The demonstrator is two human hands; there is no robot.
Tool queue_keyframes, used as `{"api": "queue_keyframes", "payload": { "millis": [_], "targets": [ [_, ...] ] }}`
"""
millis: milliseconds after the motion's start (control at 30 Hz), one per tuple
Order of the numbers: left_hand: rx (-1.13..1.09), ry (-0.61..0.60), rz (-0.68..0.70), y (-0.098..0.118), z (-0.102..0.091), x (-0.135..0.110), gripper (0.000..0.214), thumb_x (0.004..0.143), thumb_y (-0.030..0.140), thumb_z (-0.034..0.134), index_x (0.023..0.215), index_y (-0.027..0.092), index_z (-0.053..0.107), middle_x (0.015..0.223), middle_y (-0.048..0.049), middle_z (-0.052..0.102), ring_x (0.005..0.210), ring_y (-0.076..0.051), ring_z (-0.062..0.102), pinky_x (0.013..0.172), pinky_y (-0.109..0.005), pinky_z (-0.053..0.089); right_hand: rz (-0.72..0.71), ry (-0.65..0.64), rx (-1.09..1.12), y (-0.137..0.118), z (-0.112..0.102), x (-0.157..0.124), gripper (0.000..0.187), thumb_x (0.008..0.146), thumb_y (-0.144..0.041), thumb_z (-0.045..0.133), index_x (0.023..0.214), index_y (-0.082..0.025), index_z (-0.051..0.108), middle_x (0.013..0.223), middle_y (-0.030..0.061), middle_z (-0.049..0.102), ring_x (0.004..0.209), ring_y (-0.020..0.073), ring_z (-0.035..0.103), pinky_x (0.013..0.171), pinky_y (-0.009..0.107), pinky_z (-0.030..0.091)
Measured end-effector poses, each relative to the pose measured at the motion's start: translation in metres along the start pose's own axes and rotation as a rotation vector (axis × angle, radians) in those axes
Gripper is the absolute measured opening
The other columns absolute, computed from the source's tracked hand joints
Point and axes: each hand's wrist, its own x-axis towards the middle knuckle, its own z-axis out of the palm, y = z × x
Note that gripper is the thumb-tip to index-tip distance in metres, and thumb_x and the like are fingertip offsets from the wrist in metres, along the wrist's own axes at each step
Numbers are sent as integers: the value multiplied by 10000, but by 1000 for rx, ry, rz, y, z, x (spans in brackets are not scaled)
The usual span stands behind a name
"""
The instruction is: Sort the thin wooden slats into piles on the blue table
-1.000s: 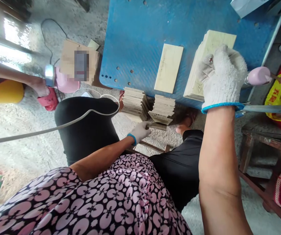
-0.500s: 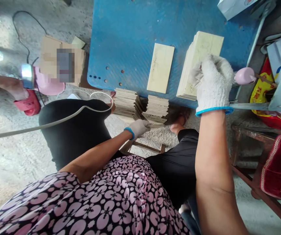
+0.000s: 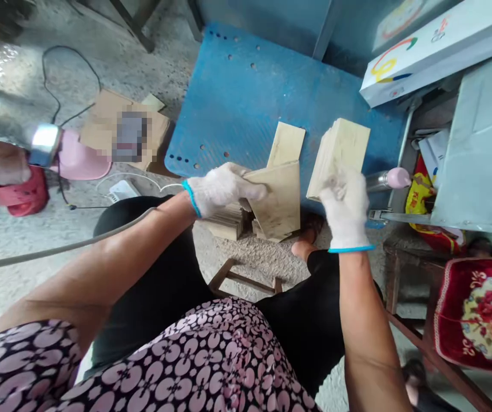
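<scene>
My left hand [image 3: 226, 186], in a white knit glove with a blue cuff, is closed on a thin pale board [image 3: 278, 197], thumb on its upper face. That board is tilted above the table's front edge and covers part of another pale board [image 3: 288, 143] lying on the blue table [image 3: 237, 103]. My right hand [image 3: 345, 203], gloved alike, is at the near end of a stack of pale boards [image 3: 349, 140]. Its fingers are blurred, so their grip is unclear. Below the table edge are more stacked boards [image 3: 224, 223], partly hidden by my left hand and its board.
Right of the stack lies a bottle with a pink cap [image 3: 396, 178]. A long white box [image 3: 426, 57] rests at the table's far right. Across my left arm runs a grey cable [image 3: 70, 246]. A cardboard box [image 3: 104, 123] and another person's foot in a red slipper [image 3: 23, 191] are at left.
My left hand has risen from beside the lower stacks to the table edge, bringing a board into full view. My right hand remains by the upper stack, and the camera view has shifted.
</scene>
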Motion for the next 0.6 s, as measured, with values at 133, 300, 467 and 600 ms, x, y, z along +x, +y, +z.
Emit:
{"api": "queue_keyframes", "payload": {
  "millis": [133, 300, 467, 600],
  "targets": [
    [-116, -9, 83, 7, -22, 15, 180, 755, 305, 768, 833, 142, 768, 770, -85, 707, 721, -229, 705, 657, -373, 577, -72, -172, -484, 1, 34, -33, 1083, 639, -530, 877, 1518, -185, 345, 1491, 226, 454, 1367, 374, 476, 1114, 574, 430],
    [-155, 25, 81, 6, -38, 22, 265, 825, 350, 721, 877, 92, 757, 711, -109, 684, 691, -253, 683, 660, -412, 540, -111, -245, -731, -1, 91, -49, 1346, 586, -563, 907, 1581, -84, 138, 1598, 312, 232, 1500, 436, 247, 1202, 599, 293],
    [-320, -26, 118, 10, -47, 27, 472, 785, 424, 737, 1102, 74, 714, 805, -109, 718, 740, -251, 679, 634, -359, 552, -137, -219, -832, -8, 121, -45, 1371, 579, -578, 897, 1587, -91, 105, 1600, 323, 177, 1499, 473, 197, 1186, 642, 266],
    [-362, -28, 134, 15, -51, 30, 552, 712, 495, 771, 1107, 115, 707, 874, -110, 734, 749, -248, 689, 631, -358, 573, -123, -202, -785, -11, 131, -36, 1312, 613, -555, 866, 1588, -124, 101, 1573, 280, 258, 1458, 429, 308, 1149, 589, 357]
  ]
}}
